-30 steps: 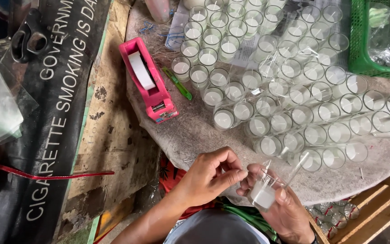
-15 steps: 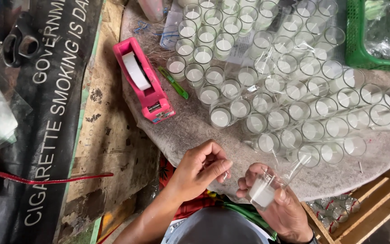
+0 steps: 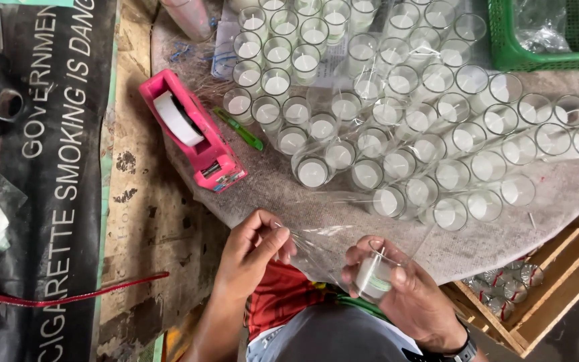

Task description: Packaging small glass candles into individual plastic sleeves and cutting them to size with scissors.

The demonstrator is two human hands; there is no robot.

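Clamped in right hand: glass candle, tilted, above lap; left hand pinching clear wrap stretched toward candle; rows of candles on table beyond; pink tape dispenser at left.

Both bare forearms rise from the bottom edge toward the lower middle of the frame. The left hand sits left of centre, palm turned down, thumb and forefinger pinched together with the other fingers loosely curled. The right hand, lower right of centre, has a dark watch at the wrist and its fingers wrapped closed in a grip.
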